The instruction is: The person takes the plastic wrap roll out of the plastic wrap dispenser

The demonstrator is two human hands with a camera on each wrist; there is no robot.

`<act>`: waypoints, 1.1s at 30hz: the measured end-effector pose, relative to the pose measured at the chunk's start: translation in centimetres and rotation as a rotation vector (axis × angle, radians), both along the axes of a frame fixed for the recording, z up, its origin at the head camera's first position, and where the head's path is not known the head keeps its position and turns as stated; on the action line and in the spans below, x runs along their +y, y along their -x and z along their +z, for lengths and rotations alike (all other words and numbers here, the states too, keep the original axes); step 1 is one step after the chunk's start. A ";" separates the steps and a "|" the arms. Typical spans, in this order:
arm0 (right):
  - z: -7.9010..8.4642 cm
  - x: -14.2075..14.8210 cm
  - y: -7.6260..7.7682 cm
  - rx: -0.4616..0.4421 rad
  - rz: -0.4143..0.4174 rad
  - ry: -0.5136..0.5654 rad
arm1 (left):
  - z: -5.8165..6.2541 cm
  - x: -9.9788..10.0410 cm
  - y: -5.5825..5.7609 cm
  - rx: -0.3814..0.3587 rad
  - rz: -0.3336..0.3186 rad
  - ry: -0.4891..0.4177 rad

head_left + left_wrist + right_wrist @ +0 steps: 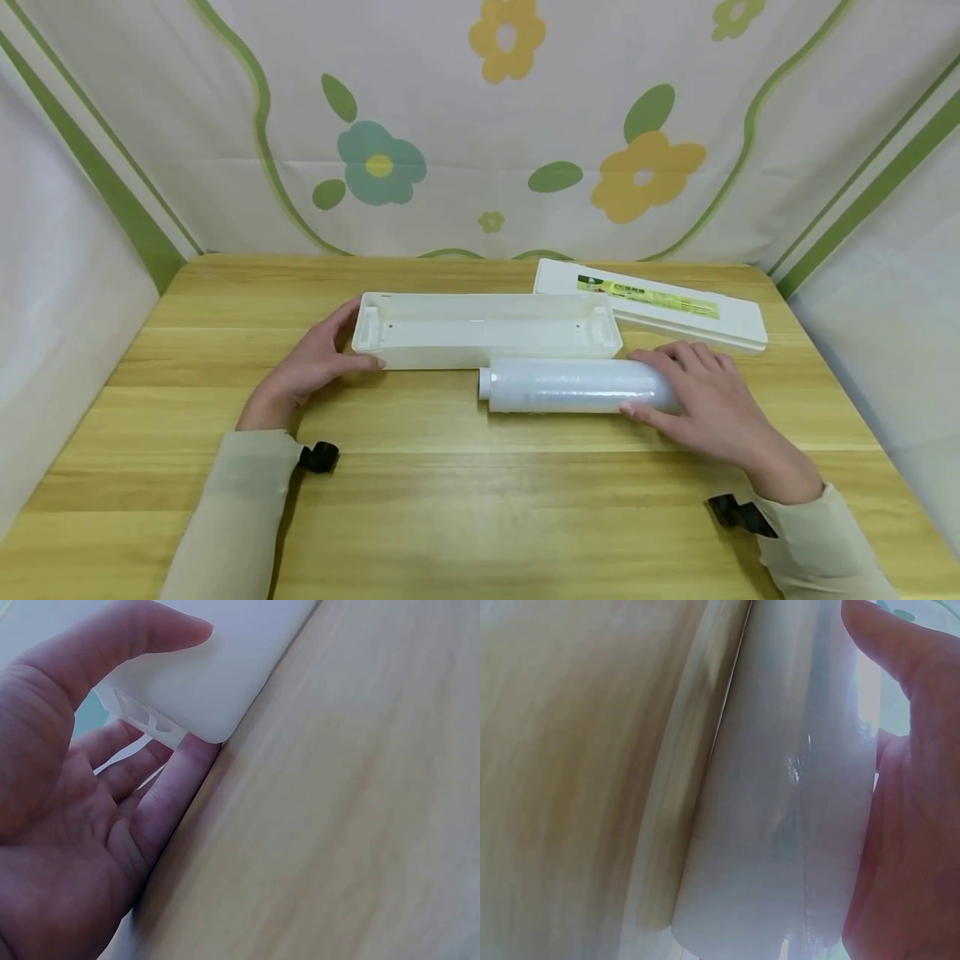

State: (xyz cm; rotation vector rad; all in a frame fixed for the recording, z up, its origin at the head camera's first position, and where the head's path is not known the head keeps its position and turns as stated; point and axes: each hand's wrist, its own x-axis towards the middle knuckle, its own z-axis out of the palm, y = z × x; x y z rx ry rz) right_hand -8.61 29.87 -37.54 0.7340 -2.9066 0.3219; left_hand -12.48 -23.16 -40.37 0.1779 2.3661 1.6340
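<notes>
A long white plastic box [431, 357], its top uncovered, stands in the middle of the table. My left hand [318, 357] holds its left end, the thumb on the front wall and the fingers round the end; the left wrist view shows this grip on the box corner [202, 682]. In front of the box's right half is a roll of cling film [570, 387] with a white core poking out at its left. My right hand [708, 404] grips the roll's right end from above, thumb in front. The film's shiny side [780, 787] fills the right wrist view.
Behind the box's right end lies a white lid [738, 321] with a green and yellow label, slanting toward the right. The wooden table [465, 517] ends at a flower-patterned cloth [450, 100], and pale cloth walls rise on both sides.
</notes>
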 end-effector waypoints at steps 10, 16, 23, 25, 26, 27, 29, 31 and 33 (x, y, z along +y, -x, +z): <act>0.0 0.0 -0.4 0.004 -0.010 -0.003 | 0.0 0.2 0.0 -0.005 -0.001 0.009; 0.3 -0.2 -0.4 -0.006 -0.015 0.008 | 0.2 0.0 -0.1 -0.003 0.014 0.006; 0.9 -0.3 -0.7 0.011 -0.035 0.035 | 0.6 -0.5 -0.3 -0.019 -0.027 -0.044; 1.3 -0.3 -0.8 0.057 -0.009 0.065 | 1.2 -0.7 -0.7 -0.033 -0.027 -0.028; 1.5 -0.4 -0.8 0.082 0.006 0.081 | 1.6 -0.9 -0.9 -0.040 -0.022 -0.010; 1.8 -0.5 -0.7 0.107 0.024 0.103 | 2.0 -1.0 -1.1 -0.048 -0.014 0.006; 2.6 -0.9 -0.4 0.145 0.050 0.137 | 3.1 -1.2 -1.5 -0.061 0.011 0.029; 3.5 -1.6 0.1 0.156 0.045 0.141 | 4.3 -1.1 -1.8 -0.070 0.043 0.076; 4.7 -2.6 0.7 0.128 0.010 0.112 | 5.6 -0.8 -1.8 -0.065 0.083 0.156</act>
